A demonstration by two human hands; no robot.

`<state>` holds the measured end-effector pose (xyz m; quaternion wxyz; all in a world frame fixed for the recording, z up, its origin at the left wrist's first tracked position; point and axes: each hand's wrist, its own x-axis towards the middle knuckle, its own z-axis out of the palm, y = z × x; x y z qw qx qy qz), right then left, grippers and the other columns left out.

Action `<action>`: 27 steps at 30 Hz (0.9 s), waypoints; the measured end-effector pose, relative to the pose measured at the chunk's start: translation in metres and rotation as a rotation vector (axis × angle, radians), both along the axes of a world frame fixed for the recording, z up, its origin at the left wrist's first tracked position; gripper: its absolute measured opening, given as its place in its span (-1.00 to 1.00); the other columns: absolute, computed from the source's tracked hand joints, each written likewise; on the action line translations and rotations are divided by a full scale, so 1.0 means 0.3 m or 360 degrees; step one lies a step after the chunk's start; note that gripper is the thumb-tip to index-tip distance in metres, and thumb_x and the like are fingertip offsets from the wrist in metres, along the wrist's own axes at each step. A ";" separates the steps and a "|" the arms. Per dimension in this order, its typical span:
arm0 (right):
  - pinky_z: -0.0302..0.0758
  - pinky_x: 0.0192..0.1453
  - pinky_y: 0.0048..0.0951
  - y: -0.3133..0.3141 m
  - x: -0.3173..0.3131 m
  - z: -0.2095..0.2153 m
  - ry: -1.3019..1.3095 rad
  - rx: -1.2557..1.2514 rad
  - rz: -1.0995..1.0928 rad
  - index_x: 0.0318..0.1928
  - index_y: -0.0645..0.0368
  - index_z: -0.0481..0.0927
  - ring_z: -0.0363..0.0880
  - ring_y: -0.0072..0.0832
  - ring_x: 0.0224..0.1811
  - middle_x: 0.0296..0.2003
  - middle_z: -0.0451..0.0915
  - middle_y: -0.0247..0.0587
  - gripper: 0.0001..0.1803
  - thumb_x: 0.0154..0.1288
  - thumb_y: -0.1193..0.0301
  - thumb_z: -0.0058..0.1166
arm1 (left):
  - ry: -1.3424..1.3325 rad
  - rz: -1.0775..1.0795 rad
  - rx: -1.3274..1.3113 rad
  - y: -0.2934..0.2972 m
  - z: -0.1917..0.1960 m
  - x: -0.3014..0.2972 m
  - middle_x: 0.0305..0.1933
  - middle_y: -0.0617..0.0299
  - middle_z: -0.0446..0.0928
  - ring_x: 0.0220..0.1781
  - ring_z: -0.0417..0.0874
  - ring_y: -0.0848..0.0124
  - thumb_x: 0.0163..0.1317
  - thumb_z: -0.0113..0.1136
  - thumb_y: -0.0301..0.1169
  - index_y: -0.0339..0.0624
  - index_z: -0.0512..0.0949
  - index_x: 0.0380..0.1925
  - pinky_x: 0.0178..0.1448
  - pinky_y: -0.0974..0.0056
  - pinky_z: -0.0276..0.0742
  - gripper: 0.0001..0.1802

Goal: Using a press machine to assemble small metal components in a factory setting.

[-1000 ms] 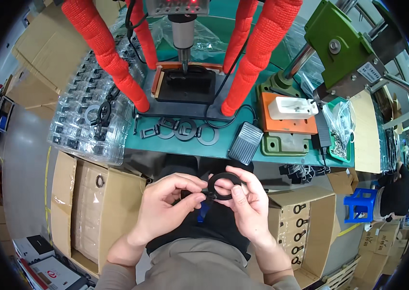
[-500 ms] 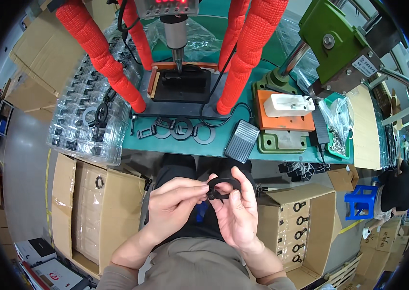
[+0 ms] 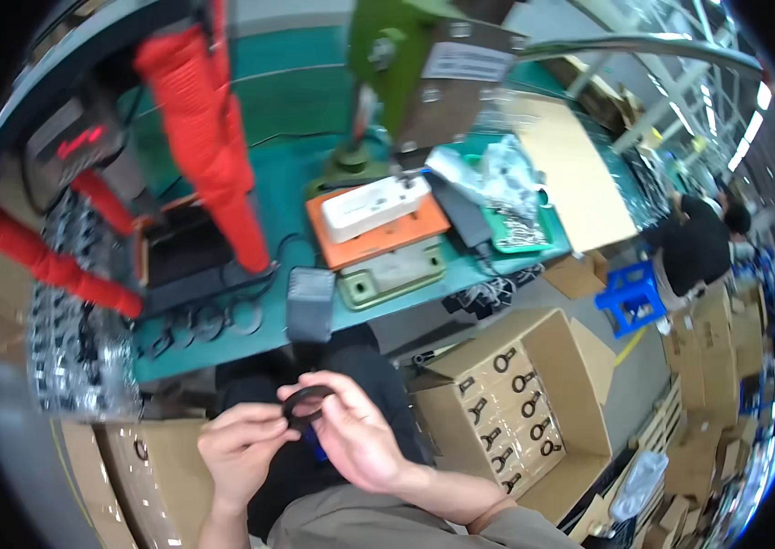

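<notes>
Over my lap I hold a black ring-shaped part (image 3: 291, 407) with a small stub at one side. My left hand (image 3: 243, 448) pinches its left edge between thumb and fingertips. Fingers and thumb of my right hand (image 3: 357, 437) grip the ring's right side. To the right stands an open cardboard box (image 3: 580, 407), in which several black ring parts with short stems lie in rows on a clear plastic tray. More dark ring parts (image 3: 209, 322) rest along the bench's front edge, blurred.
A grey foot pedal (image 3: 310, 302) sits at the bench edge. Beyond are a green press (image 3: 406, 64), a white power strip (image 3: 374, 210) on an orange plate, and red-wrapped posts (image 3: 209, 156). Another cardboard box (image 3: 172, 457) is at left. A person (image 3: 694, 242) sits by a blue stool (image 3: 630, 297).
The view has swung to the right, so the bench now appears farther left and the right-hand box shows more fully. Both hands still hold the ring part.
</notes>
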<state>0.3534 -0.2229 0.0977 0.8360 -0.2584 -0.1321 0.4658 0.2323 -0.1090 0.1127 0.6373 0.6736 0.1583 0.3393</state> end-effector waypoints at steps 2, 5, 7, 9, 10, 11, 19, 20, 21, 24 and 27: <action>0.39 0.43 -0.24 -0.011 0.011 0.017 -0.0075 -0.0041 0.0126 0.51 0.21 0.27 0.50 -0.30 0.30 0.36 0.48 0.18 -0.52 0.73 0.33 -0.16 | 0.0063 0.0128 -0.0111 0.006 0.007 0.001 -0.16 -0.05 0.76 -0.26 0.77 0.28 -0.01 0.48 -0.83 -0.40 0.78 -0.36 -0.22 0.34 0.83 -0.79; 0.52 0.33 -0.28 -0.039 0.083 0.075 -0.0468 -0.0298 -0.0078 0.48 0.30 0.29 0.60 -0.26 0.22 0.30 0.53 0.18 -0.50 0.67 0.37 -0.08 | 0.0044 0.0017 -0.0055 -0.001 -0.032 0.027 -0.12 -0.04 0.76 -0.28 0.78 0.30 0.01 0.49 -0.82 -0.39 0.79 -0.33 -0.21 0.37 0.80 -0.78; 0.69 0.13 -0.29 -0.091 0.236 0.104 -0.0949 -0.0574 -0.0585 0.35 0.33 0.43 0.71 -0.25 0.08 0.12 0.66 0.14 -0.58 0.55 0.50 0.01 | 0.0065 -0.0011 0.0011 0.014 -0.064 0.016 -0.09 -0.02 0.77 -0.30 0.79 0.32 0.03 0.50 -0.81 -0.39 0.80 -0.30 -0.20 0.40 0.78 -0.78; 0.65 0.10 -0.37 -0.169 0.479 0.106 -0.1816 -0.1095 -0.1088 0.13 0.28 0.65 0.68 -0.33 0.01 0.01 0.72 -0.09 -0.72 0.50 0.58 0.00 | -0.0108 -0.0092 -0.0340 0.006 -0.063 0.033 -0.07 0.00 0.77 -0.27 0.80 0.35 0.06 0.50 -0.79 -0.37 0.80 -0.29 -0.18 0.44 0.75 -0.79; 0.58 -0.03 -0.42 -0.202 0.582 0.132 -0.1997 -0.1495 -0.1303 0.07 0.25 0.69 0.64 -0.42 -0.12 -0.05 0.70 -0.18 -0.75 0.49 0.59 0.05 | -0.0102 -0.0028 -0.0316 -0.002 -0.055 0.031 -0.07 0.00 0.77 -0.27 0.80 0.35 0.06 0.50 -0.79 -0.37 0.80 -0.29 -0.18 0.44 0.75 -0.79; 0.55 -0.05 -0.39 -0.264 0.746 0.080 -0.2491 -0.1598 -0.1433 0.08 0.24 0.69 0.63 -0.41 -0.14 -0.07 0.71 -0.20 -0.73 0.43 0.61 0.08 | -0.0076 -0.0081 -0.0260 -0.006 -0.047 0.024 -0.06 0.01 0.78 -0.27 0.81 0.34 0.07 0.49 -0.79 -0.38 0.80 -0.28 -0.17 0.44 0.75 -0.80; 0.63 -0.11 -0.28 -0.300 1.161 0.116 -0.2835 -0.2334 -0.0604 -0.24 0.33 0.78 0.69 -0.17 -0.31 -0.28 0.75 -0.02 -0.86 0.18 0.65 0.23 | -0.0140 -0.0173 -0.0334 -0.027 -0.057 -0.013 -0.06 -0.03 0.77 -0.30 0.80 0.33 0.04 0.47 -0.85 -0.41 0.79 -0.28 -0.14 0.41 0.80 -0.76; 0.64 -0.13 -0.27 -0.286 1.171 0.125 -0.2791 -0.2377 -0.0476 -0.29 0.33 0.79 0.68 -0.15 -0.35 -0.32 0.75 -0.01 -0.88 0.16 0.65 0.25 | -0.0136 -0.0169 -0.0332 -0.027 -0.060 -0.019 -0.06 -0.03 0.77 -0.30 0.80 0.33 0.05 0.46 -0.85 -0.40 0.79 -0.28 -0.14 0.41 0.80 -0.76; 0.65 -0.15 -0.27 -0.275 1.180 0.132 -0.2743 -0.2418 -0.0350 -0.33 0.34 0.79 0.68 -0.14 -0.39 -0.35 0.76 0.00 -0.90 0.14 0.65 0.26 | -0.0131 -0.0166 -0.0330 -0.026 -0.062 -0.024 -0.05 -0.03 0.77 -0.29 0.81 0.33 0.05 0.46 -0.85 -0.40 0.79 -0.27 -0.14 0.41 0.79 -0.75; 0.66 -0.19 -0.26 -0.256 1.200 0.140 -0.2741 -0.2503 -0.0198 -0.38 0.34 0.79 0.68 -0.13 -0.45 -0.39 0.76 0.01 -0.93 0.10 0.64 0.29 | -0.0127 -0.0151 -0.0373 -0.024 -0.068 -0.035 -0.05 -0.03 0.77 -0.29 0.81 0.33 0.06 0.45 -0.85 -0.40 0.79 -0.26 -0.14 0.42 0.79 -0.75; 0.65 -0.25 -0.24 -0.241 1.217 0.139 -0.2872 -0.2624 -0.0136 -0.42 0.31 0.80 0.66 -0.13 -0.51 -0.43 0.77 -0.03 -0.96 0.06 0.62 0.33 | -0.0122 -0.0114 -0.0481 -0.021 -0.068 -0.047 -0.04 -0.03 0.77 -0.29 0.82 0.32 0.08 0.45 -0.84 -0.39 0.79 -0.26 -0.15 0.42 0.79 -0.76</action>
